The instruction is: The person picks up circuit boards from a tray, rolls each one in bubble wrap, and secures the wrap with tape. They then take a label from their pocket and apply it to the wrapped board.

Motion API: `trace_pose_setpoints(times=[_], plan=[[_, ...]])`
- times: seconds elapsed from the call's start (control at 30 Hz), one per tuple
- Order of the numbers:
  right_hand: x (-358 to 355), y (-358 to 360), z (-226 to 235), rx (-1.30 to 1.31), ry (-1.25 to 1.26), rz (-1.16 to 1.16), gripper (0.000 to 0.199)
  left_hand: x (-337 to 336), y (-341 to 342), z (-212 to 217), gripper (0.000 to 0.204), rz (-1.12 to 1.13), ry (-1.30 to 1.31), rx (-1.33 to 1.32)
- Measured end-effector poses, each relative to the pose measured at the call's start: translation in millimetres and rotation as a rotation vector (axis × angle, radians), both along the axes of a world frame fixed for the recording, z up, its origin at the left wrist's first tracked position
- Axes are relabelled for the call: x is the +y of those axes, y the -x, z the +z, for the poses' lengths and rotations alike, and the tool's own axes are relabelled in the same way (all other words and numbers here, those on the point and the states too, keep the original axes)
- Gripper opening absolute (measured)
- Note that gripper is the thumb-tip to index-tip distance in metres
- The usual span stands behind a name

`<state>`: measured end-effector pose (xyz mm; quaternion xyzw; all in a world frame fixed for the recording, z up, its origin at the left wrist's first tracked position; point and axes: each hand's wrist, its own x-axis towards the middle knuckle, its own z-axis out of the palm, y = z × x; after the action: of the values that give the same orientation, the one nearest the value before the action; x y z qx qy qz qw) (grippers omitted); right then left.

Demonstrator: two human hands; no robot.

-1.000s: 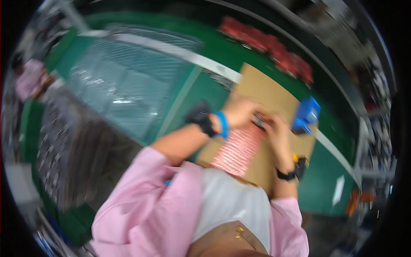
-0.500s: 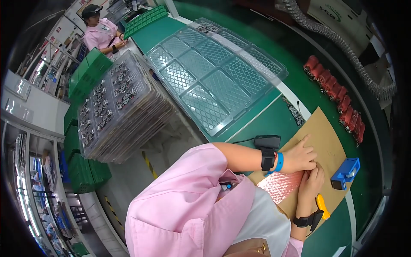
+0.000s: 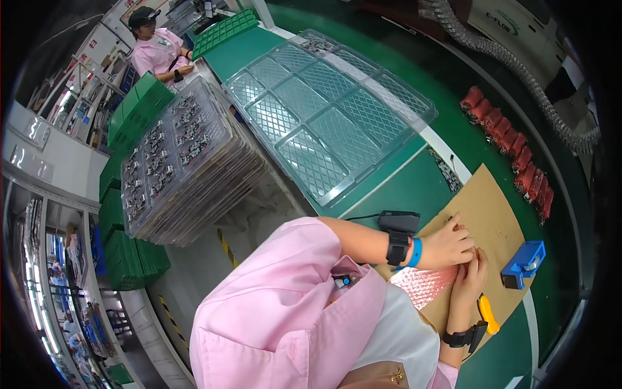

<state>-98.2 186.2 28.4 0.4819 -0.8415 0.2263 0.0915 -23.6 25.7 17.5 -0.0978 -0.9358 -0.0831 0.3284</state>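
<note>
My left hand [image 3: 446,248] reaches in over the brown cardboard sheet [image 3: 489,194], fingers bent downward and thumb side hidden. Right beside it, my right hand [image 3: 471,277] is curled, its fingertips meeting the left fingers. Whatever sits between the two hands is too small and covered to make out. A pink bubble-wrap bag [image 3: 421,285] lies on the cardboard, just below my left wrist. To the right, a blue tape dispenser [image 3: 523,262] rests at the cardboard's edge. A yellow-handled cutter [image 3: 488,314] lies next to my right wrist.
A large clear compartment tray [image 3: 330,110] covers the green table beyond. Stacked trays of small metal parts [image 3: 194,201] and green crates [image 3: 123,253] stand left. Red bundles [image 3: 508,139] line the far right; small parts [image 3: 446,170] lie near the cardboard. A co-worker [image 3: 155,52] is far left.
My left hand has drawn slightly back to the left, and its outstretched index finger has bent. My right hand has barely moved.
</note>
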Motion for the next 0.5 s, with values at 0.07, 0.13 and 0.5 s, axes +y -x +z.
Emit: trace_pose_setpoints(times=[0.07,0.13,0.5], plan=[[4.8,-5.4,4.0,-0.031,-0.024,-0.048,0.035,-2.3,-6.6,1.4,0.008,-0.037,-0.03,-0.048],[-2.1,-10.3,1.5,-0.12,0.082,0.043,0.036,-2.5,-14.2,5.4,0.008,-0.026,-0.023,-0.088],[-9.7,-3.4,-8.0,-0.026,0.198,-0.028,0.023,29.9,-42.5,4.9,0.044,0.146,0.164,-0.237]])
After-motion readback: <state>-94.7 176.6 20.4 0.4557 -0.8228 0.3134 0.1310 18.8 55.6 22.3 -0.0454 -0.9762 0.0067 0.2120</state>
